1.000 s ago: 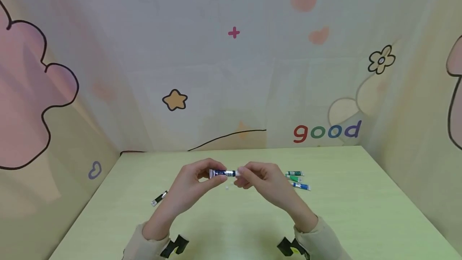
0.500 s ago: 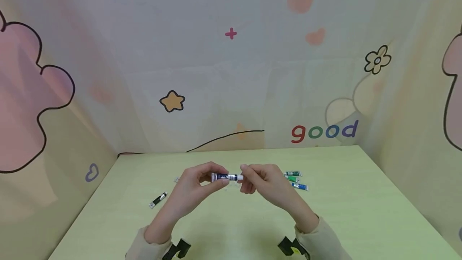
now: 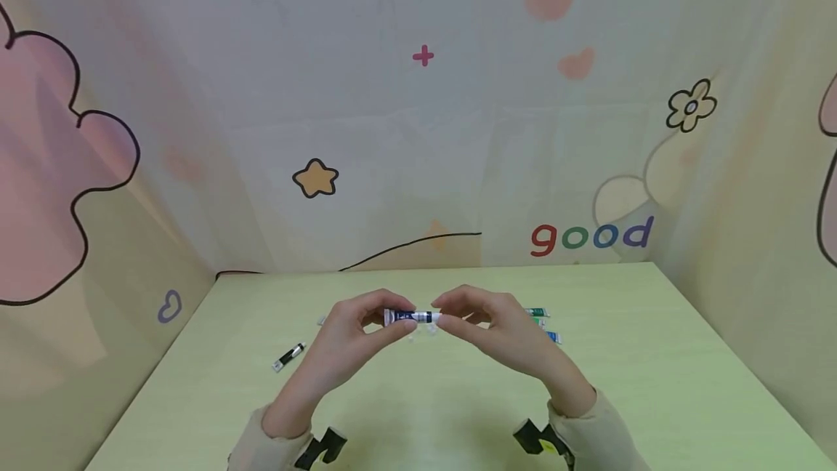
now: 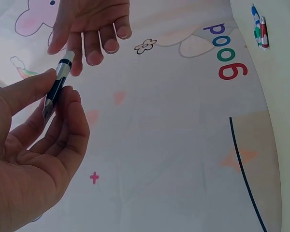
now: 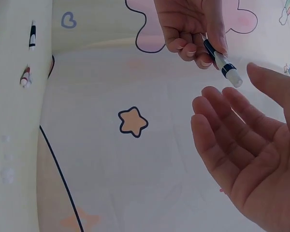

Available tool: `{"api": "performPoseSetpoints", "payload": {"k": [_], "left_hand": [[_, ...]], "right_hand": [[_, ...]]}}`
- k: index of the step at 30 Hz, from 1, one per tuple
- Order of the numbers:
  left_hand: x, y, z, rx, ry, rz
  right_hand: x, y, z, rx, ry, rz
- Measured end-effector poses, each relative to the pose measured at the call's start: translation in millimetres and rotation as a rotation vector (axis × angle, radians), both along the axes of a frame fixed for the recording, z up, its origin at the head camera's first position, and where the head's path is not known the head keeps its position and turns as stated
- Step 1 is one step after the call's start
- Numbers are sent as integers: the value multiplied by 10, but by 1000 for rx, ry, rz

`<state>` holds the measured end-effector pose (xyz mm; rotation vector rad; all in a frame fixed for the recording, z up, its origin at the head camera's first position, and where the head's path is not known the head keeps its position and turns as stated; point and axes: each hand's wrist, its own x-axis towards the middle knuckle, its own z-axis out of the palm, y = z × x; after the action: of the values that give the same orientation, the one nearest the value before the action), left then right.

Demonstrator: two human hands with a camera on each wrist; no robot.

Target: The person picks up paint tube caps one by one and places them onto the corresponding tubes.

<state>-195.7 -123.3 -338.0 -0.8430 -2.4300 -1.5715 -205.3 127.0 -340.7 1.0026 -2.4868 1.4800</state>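
Note:
A small paint tube point(image 3: 408, 317) with a dark blue label and a white cap point(image 5: 235, 78) is held level above the table. My left hand point(image 3: 356, 329) pinches its body between thumb and fingers, with the cap pointing right. My right hand point(image 3: 500, 325) is at the cap end, thumb and fingers spread apart. In the right wrist view, its relaxed fingers point(image 5: 217, 116) and thumb stand off from the cap on either side. The left wrist view shows the same paint tube from another side, its cap beside the right hand point(image 4: 94, 34).
A black-labelled tube point(image 3: 288, 357) lies on the table point(image 3: 418, 413) at left, with a red-marked tube point(image 5: 25, 76) farther back. Green and blue tubes point(image 3: 554, 337) lie behind my right hand. Small whitish bits point(image 3: 431, 328) sit beneath the held tube. A printed cloth point(image 3: 392, 129) encloses the back and sides.
One second ago my right fingers were pinching the cap. They have since come off it and spread apart, and the cap shows fully. My left hand keeps its pinch on the paint tube.

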Motion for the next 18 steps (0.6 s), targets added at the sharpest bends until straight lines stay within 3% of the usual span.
{"api": "performPoseSetpoints", "payload": {"k": [6, 18], "left_hand": [[-6, 10, -1, 1, 0, -3], [-18, 27, -14, -9, 16, -10]], "right_hand": [[-9, 25, -9, 27, 9, 50], [2, 13, 7, 46, 27, 31]]}}
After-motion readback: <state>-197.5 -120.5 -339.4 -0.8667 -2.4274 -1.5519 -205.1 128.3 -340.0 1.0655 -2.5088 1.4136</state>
